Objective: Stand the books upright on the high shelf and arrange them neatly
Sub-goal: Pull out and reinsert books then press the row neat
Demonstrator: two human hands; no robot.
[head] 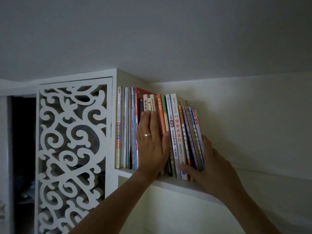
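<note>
A row of books (pixel 162 132) stands spine-out on the high white shelf (pixel 182 185), close under the ceiling, and everything here is placed from that row. At the row's left end it butts against the white side panel of the cabinet, and beyond that panel hangs a white fretwork door (pixel 72 149) cut in scrolls, with a dark opening further left again. The books nearest the panel stand straight; towards the row's right end they lean, tops tipped left, the last few thin volumes (pixel 194 137) most of all. The left hand (pixel 151 141) lies flat against the spines in the middle of the row, fingers straight and together, pointing up, a plain ring (pixel 147 134) on one of them; its grip is open, pressing rather than holding. The right hand (pixel 207 168) is at the row's right end, palm against the outermost cover, thumb (pixel 187 168) crossing the bottoms of the spines in front and the fingers going behind the last book, so it clasps the leaning end volumes. Right of the row the shelf runs on along the pale wall (pixel 253 124).
</note>
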